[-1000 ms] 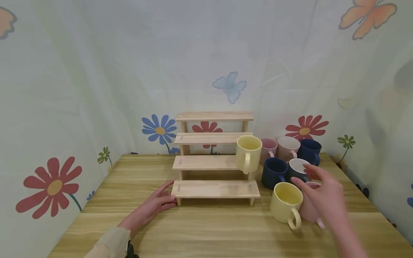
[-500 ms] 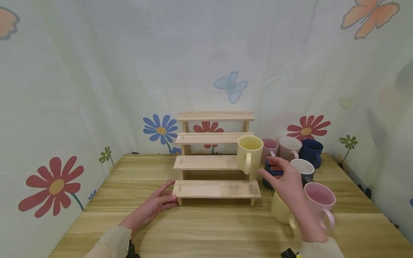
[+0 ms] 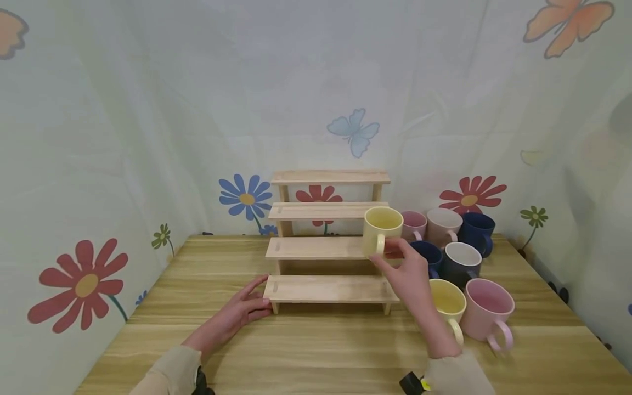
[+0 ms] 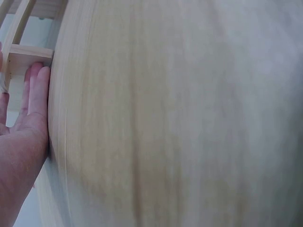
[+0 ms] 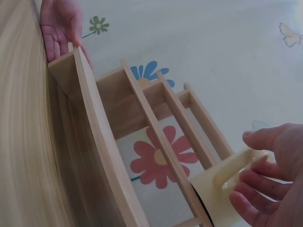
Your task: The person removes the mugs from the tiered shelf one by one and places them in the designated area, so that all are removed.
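A yellow mug (image 3: 382,227) stands at the right end of the second step of a wooden tiered stand (image 3: 316,249), its handle facing me. My right hand (image 3: 407,274) is at that handle, thumb and index finger on either side of it. In the right wrist view, a gap shows between the thumb (image 5: 260,138) and the other fingers, whose tips overlap the mug's handle (image 5: 225,177). My left hand (image 3: 242,307) rests at the left end of the lowest step, extended fingers (image 4: 40,90) touching the stand's leg (image 4: 31,54).
Several mugs stand right of the stand: another yellow mug (image 3: 446,299) partly behind my right forearm, a large pink mug (image 3: 486,312), a dark grey mug (image 3: 459,266) with white inside, and blue and pink ones behind. A patterned cloth (image 3: 148,109) hangs behind the wooden table (image 3: 296,351).
My right hand has moved left from over the mugs on the table to the handle of the yellow mug on the stand. That mug and my left hand have stayed put.
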A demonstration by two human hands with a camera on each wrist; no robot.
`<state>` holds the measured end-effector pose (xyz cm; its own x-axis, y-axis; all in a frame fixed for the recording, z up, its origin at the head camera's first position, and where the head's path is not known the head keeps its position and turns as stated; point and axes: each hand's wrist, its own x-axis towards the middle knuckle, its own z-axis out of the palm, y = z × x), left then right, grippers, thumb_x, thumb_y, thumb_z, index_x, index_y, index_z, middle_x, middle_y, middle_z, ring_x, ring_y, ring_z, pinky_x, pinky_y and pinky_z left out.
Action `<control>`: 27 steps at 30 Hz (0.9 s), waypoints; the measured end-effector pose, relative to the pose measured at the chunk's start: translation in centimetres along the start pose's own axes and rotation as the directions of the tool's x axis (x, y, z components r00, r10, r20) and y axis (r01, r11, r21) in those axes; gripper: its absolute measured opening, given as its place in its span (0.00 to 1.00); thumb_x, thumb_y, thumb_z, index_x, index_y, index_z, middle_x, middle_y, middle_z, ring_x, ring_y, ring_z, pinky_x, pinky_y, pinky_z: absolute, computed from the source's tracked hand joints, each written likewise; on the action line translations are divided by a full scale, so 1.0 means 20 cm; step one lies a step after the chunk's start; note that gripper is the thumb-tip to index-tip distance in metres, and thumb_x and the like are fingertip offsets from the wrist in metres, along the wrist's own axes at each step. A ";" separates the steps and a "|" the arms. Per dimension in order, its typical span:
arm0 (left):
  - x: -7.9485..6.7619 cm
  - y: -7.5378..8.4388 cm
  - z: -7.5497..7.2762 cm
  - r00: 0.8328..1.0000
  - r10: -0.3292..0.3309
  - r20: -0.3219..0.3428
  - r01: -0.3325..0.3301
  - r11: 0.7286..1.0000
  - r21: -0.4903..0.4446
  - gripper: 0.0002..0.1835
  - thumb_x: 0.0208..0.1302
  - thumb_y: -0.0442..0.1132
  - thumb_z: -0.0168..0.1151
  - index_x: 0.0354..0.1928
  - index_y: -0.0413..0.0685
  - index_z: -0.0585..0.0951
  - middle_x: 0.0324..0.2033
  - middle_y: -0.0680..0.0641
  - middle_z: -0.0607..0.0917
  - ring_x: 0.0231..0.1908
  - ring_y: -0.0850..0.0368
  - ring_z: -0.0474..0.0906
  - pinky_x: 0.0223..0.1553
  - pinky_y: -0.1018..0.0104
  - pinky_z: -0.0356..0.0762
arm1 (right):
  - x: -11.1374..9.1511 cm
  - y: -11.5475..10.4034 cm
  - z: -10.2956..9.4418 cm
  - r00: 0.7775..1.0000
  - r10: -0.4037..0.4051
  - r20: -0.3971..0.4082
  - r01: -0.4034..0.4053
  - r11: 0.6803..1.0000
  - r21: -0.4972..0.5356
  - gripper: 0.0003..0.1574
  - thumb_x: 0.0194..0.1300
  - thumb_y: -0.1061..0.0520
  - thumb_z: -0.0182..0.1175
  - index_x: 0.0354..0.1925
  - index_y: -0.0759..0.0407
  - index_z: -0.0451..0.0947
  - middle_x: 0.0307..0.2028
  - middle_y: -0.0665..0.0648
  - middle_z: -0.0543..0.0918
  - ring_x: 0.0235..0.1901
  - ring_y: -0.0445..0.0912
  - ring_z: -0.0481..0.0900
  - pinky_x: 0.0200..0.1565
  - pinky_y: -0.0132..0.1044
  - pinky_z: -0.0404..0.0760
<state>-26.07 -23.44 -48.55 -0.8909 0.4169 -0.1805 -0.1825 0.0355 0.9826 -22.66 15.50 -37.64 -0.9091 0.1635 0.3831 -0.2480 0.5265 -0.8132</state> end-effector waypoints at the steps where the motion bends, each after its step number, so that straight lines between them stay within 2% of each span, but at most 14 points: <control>1: 0.00 0.00 0.00 1.000 0.000 -0.002 0.000 1.000 0.002 0.42 0.72 0.41 0.57 0.79 0.61 0.45 0.69 0.31 0.61 0.59 0.53 0.77 0.62 0.61 0.78 | 0.00 0.00 0.01 1.000 0.000 -0.010 0.000 1.000 0.007 0.26 0.59 0.47 0.71 0.52 0.56 0.79 0.47 0.58 0.85 0.47 0.50 0.82 0.39 0.20 0.79; 7: 0.01 0.01 0.00 1.000 0.001 -0.002 -0.001 1.000 0.004 0.42 0.72 0.41 0.58 0.79 0.61 0.46 0.70 0.30 0.61 0.60 0.52 0.76 0.62 0.61 0.78 | 0.01 -0.02 0.06 0.996 0.012 -0.093 -0.006 0.998 0.066 0.17 0.59 0.54 0.71 0.44 0.59 0.81 0.39 0.60 0.87 0.41 0.49 0.83 0.37 0.22 0.79; 10: 0.01 0.02 0.00 1.000 0.005 -0.002 -0.005 1.000 0.006 0.42 0.71 0.40 0.58 0.79 0.61 0.46 0.70 0.30 0.61 0.60 0.52 0.76 0.62 0.61 0.78 | 0.01 -0.02 0.08 0.994 0.029 -0.109 -0.015 0.993 0.120 0.13 0.61 0.55 0.70 0.40 0.61 0.81 0.36 0.62 0.86 0.37 0.47 0.82 0.34 0.23 0.80; 15: 0.01 0.01 0.00 1.000 0.003 -0.004 -0.003 1.000 0.003 0.42 0.71 0.40 0.58 0.79 0.60 0.46 0.70 0.31 0.61 0.59 0.52 0.77 0.62 0.61 0.78 | 0.01 -0.02 0.09 0.994 0.055 -0.096 -0.035 0.980 0.193 0.12 0.61 0.57 0.69 0.41 0.61 0.81 0.36 0.62 0.85 0.33 0.42 0.81 0.31 0.24 0.83; 22: 0.01 -0.01 -0.01 1.000 0.018 0.009 -0.018 1.000 -0.007 0.43 0.72 0.39 0.57 0.79 0.58 0.44 0.71 0.29 0.60 0.59 0.54 0.77 0.62 0.61 0.78 | 0.01 0.00 0.08 0.995 0.064 -0.071 -0.043 0.963 0.265 0.12 0.60 0.58 0.70 0.40 0.63 0.81 0.35 0.63 0.84 0.30 0.39 0.81 0.33 0.26 0.85; 27: 0.01 -0.01 -0.01 1.000 0.012 0.010 -0.012 1.000 -0.016 0.43 0.71 0.39 0.57 0.79 0.58 0.44 0.73 0.29 0.57 0.60 0.53 0.76 0.62 0.61 0.78 | 0.01 -0.01 0.04 0.996 0.079 -0.032 -0.067 0.959 0.275 0.14 0.60 0.57 0.70 0.42 0.62 0.81 0.36 0.63 0.83 0.31 0.39 0.81 0.36 0.31 0.87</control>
<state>-26.23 -23.54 -48.83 -0.8887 0.4268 -0.1678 -0.1781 0.0161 0.9839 -23.03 14.71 -37.87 -0.9147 0.2310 0.3317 -0.2691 0.2643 -0.9261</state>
